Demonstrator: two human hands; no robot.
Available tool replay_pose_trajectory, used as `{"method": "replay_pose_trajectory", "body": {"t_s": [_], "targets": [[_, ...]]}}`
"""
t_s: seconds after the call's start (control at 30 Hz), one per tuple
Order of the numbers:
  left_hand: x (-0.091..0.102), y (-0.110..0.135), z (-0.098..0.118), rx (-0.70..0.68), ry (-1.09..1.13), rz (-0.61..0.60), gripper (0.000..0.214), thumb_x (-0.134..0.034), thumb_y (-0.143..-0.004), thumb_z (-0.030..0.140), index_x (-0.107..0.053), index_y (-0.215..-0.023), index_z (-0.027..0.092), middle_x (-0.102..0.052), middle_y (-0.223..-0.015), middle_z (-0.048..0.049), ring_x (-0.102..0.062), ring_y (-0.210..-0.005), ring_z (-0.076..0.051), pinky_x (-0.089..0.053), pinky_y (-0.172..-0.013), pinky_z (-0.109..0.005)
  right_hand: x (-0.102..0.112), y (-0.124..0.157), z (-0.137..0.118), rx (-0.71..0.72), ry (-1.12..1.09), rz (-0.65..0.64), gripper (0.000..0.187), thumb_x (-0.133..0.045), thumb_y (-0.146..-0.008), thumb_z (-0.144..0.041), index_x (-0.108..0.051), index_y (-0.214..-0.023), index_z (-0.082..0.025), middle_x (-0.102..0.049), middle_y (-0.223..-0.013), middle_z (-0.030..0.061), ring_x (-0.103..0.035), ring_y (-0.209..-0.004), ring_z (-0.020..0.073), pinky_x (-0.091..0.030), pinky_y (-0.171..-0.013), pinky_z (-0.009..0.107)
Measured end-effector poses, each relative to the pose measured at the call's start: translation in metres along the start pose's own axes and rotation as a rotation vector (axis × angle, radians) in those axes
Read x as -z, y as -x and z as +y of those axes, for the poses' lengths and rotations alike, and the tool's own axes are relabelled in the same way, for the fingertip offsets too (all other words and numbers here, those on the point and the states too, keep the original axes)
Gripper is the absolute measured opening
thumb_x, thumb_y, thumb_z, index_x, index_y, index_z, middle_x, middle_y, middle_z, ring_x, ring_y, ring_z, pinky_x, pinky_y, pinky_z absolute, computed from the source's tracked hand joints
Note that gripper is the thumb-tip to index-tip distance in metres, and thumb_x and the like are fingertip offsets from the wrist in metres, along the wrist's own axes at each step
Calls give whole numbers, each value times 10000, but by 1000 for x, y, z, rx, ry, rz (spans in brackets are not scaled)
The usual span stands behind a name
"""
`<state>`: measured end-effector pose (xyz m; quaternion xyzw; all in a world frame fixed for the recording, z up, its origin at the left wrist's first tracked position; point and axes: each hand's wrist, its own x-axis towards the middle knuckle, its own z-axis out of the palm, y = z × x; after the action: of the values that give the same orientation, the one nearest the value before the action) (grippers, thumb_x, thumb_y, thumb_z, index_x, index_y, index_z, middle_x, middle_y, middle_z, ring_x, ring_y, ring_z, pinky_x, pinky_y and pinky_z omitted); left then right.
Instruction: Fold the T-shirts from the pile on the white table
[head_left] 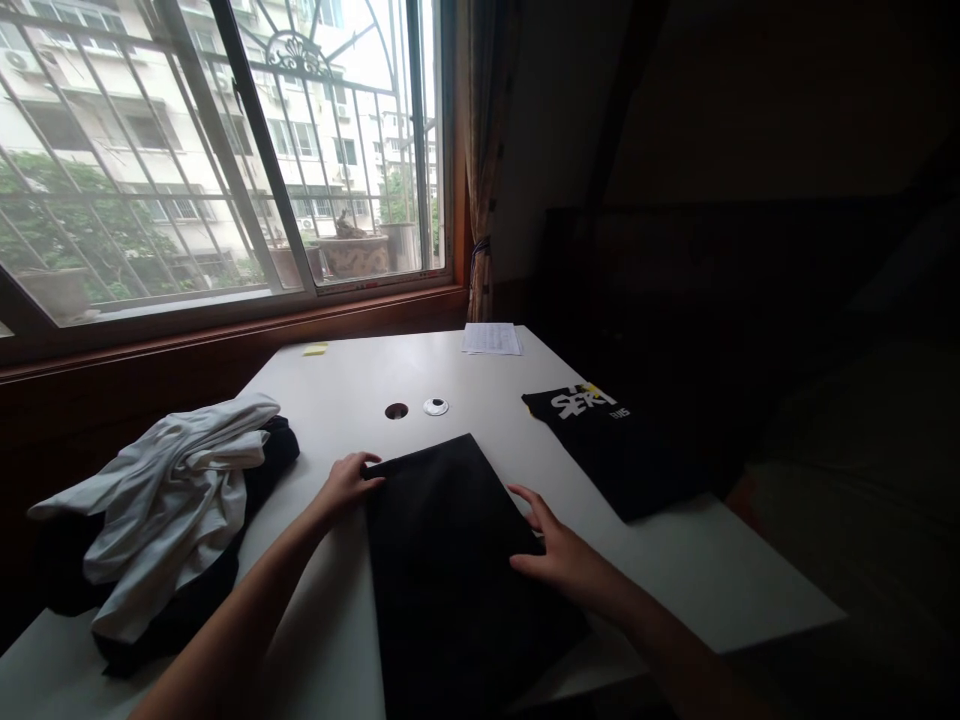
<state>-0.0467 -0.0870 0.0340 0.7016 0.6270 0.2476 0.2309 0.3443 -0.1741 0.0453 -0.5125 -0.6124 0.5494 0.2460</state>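
A folded black garment [450, 545] lies lengthwise on the white table [352, 390] in front of me. My left hand [346, 483] rests at its upper left edge, fingers curled onto the cloth. My right hand [556, 553] lies on its right edge, fingers spread and pressing flat on the fabric. Neither hand lifts the garment off the table.
A heap of white and black clothes [161, 505] sits at the table's left. A folded black shirt with white lettering [615, 440] lies at the right. Papers [491, 339], a yellow note [315, 349], a cable hole [396, 411] and its white cap [436, 406] are further back. A barred window [225, 150] is behind.
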Motion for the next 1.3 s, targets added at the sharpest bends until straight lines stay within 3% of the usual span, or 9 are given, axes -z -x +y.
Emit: {"method": "replay_pose_trajectory", "body": {"t_s": [0.13,0.37,0.5,0.63,0.73,1.0,1.17,1.3], "targets": [[4,-4,24,2,55,-165,324,-695,-732,476,-689,-860,179,-651,-948,-74,-620,-890,-271,-504,-817,-384,4,10,21,-16,93,169,936,-730,-812,-378,-222,-1598,-403,-586,-1408,136,-535,-1358,362,-442,-1073,571],[-18,-10,77,26,468,-234,354,-631,-866,535,-509,-962,218,-554,-771,30,-507,-642,-133,-431,-577,-264,42,20,45,33,66,312,907,-701,-843,-465,-214,-1604,-400,-561,-1433,141,-429,-1450,344,-412,-1115,574],[-32,-27,104,-1,583,-217,362,-638,-889,527,-472,-1009,229,-519,-749,53,-516,-623,-111,-468,-564,-247,70,24,44,91,55,364,883,-711,-839,-501,-257,-1590,-414,-529,-1461,126,-425,-1450,344,-406,-1134,587],[-41,-56,134,-56,629,-154,341,-650,-899,490,-484,-1043,230,-544,-821,34,-558,-684,-120,-518,-577,-248,109,22,33,167,34,455,900,-737,-813,-530,-294,-1580,-369,-566,-1419,142,-462,-1420,359,-461,-1100,579],[-52,-85,164,-80,715,-152,306,-661,-903,438,-488,-1040,227,-559,-816,29,-575,-706,-126,-542,-573,-247,150,20,19,214,-21,483,902,-741,-818,-539,-280,-1574,-361,-601,-1401,125,-580,-1308,356,-539,-1031,549],[-111,-170,247,-51,840,-245,156,-629,-954,256,-492,-1010,207,-630,-885,-24,-656,-804,-155,-620,-663,-327,255,26,3,185,-43,645,880,-814,-764,-507,-386,-1523,-381,-698,-1292,101,-732,-1038,353,-665,-779,467],[-145,-205,267,-3,842,-306,156,-646,-949,233,-524,-1034,187,-626,-871,-31,-653,-791,-150,-627,-720,-357,291,26,17,123,-93,742,847,-846,-728,-429,-461,-1480,-371,-737,-1205,96,-744,-1000,352,-669,-739,445],[-167,-227,271,28,825,-297,169,-629,-953,231,-557,-1097,180,-627,-861,-32,-651,-759,-149,-615,-705,-332,308,11,29,81,-147,740,821,-845,-727,-385,-482,-1463,-375,-748,-1169,83,-748,-991,333,-659,-778,436]]}}
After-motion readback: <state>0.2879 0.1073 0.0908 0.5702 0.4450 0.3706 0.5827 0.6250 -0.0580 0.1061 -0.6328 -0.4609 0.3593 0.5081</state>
